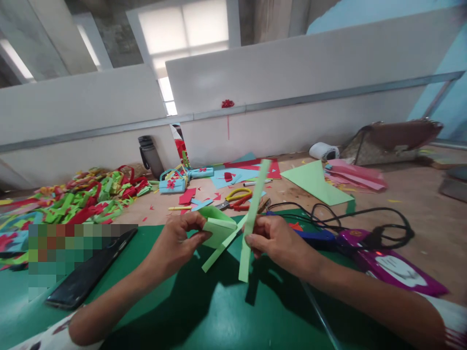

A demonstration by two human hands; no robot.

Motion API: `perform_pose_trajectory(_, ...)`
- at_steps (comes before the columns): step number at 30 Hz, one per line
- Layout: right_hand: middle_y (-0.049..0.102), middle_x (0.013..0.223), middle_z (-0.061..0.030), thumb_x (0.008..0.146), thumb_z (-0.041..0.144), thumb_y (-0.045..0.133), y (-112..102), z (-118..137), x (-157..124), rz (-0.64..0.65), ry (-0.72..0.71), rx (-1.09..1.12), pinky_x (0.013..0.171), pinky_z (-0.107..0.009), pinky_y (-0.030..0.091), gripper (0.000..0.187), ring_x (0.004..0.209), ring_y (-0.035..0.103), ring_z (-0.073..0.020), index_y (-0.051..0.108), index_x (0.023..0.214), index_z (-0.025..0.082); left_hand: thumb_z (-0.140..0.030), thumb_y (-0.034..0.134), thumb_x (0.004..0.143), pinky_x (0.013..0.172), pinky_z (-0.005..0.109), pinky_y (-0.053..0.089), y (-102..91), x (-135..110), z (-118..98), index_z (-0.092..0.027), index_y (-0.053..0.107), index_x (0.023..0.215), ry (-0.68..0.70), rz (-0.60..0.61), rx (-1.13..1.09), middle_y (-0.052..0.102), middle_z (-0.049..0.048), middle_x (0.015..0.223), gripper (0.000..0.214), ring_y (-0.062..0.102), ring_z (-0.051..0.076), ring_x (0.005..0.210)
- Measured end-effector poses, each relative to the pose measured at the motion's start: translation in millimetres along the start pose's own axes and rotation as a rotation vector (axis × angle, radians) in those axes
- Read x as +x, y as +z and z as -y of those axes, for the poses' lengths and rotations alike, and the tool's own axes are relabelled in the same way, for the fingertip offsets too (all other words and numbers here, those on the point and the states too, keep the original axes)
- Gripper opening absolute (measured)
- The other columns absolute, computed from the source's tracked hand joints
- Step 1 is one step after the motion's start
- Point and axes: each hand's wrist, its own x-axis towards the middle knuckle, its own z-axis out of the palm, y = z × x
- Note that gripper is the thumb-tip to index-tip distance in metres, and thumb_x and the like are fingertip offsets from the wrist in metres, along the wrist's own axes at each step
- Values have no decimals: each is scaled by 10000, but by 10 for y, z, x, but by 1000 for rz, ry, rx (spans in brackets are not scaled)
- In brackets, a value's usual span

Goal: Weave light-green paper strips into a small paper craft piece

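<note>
My left hand [184, 236] pinches a folded light-green paper piece [220, 232], shaped like a small open box or pouch, by its left side. In my right hand [272, 237] are narrow light-green paper strips [258, 194]; one stands nearly upright, and another slants down to the left, crossing in front of the folded piece. Whether the slanting strip is joined to the folded piece, I cannot tell. Both hands are above the green mat [226, 311]. Just behind them lie yellow-handled scissors [239, 195].
A phone [91, 272] lies at left beside a heap of coloured paper strips [91, 199]. Small blue paper bags [173, 184] and a bottle [150, 156] stand behind. At right are a purple device [394, 267], black cable [383, 209], green paper sheet [321, 182] and handbag [394, 141].
</note>
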Motion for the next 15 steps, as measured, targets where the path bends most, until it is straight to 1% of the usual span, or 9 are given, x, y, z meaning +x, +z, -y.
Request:
perform_pose_trajectory(3,546,553,50,749,144,526,5,18,34,50,1,-44,472,-200,397,62,491,539,-96,584,742,166,-248,609,745,578,221,403,64,-27,5,-169,547,675,-7,-29,-95,558,-17,636,122,500,124,604)
perform_pose_trajectory(5,592,608,36,770,155,533,-18,50,45,51,-20,-85,513,-208,407,88,531,554,-100,617,792,170,-264,606,755,556,217,401,104,-42,19,-173,541,691,-10,-46,-147,557,-16,640,129,501,123,594)
perform_pose_trajectory(6,616,660,25,786,168,536,-36,70,44,17,-42,-117,546,-215,418,101,566,563,-104,626,830,174,-269,607,758,560,219,408,122,-52,28,-174,542,704,-10,-51,-172,570,-11,658,127,516,128,605)
perform_pose_trajectory(8,632,733,8,820,207,539,-66,104,22,-123,-118,-200,597,-232,431,96,628,567,-115,616,869,179,-268,612,761,596,231,435,157,-75,49,-175,552,737,-9,-51,-214,607,5,715,112,558,146,654)
perform_pose_trajectory(9,625,735,5,832,222,543,-73,115,2,-207,-183,-247,612,-238,434,81,643,563,-120,604,867,180,-262,613,763,620,239,447,173,-89,59,-175,557,751,-8,-50,-218,623,13,742,104,576,156,681)
perform_pose_trajectory(11,608,739,-2,843,215,552,-61,114,-47,-334,-378,-338,652,-253,449,39,683,566,-130,574,841,182,-248,608,773,652,251,459,202,-118,69,-174,570,770,10,-48,-196,645,24,769,83,596,171,717)
perform_pose_trajectory(13,603,802,-21,843,163,551,-22,88,-97,-352,-606,-407,731,-280,466,28,776,575,-147,557,860,184,-237,598,789,660,250,460,224,-146,62,-175,591,784,49,-62,-142,658,26,770,63,602,173,722)
perform_pose_trajectory(14,601,852,-36,840,134,546,2,70,-117,-332,-695,-437,774,-297,469,71,841,573,-159,555,891,183,-235,592,798,652,246,458,231,-157,51,-176,604,793,70,-67,-114,663,24,762,60,604,170,707)
perform_pose_trajectory(15,594,901,-50,838,110,541,23,53,-132,-306,-752,-460,809,-312,470,114,901,565,-170,553,925,184,-233,586,805,641,241,455,236,-167,37,-180,620,802,90,-71,-85,668,19,748,63,604,164,683)
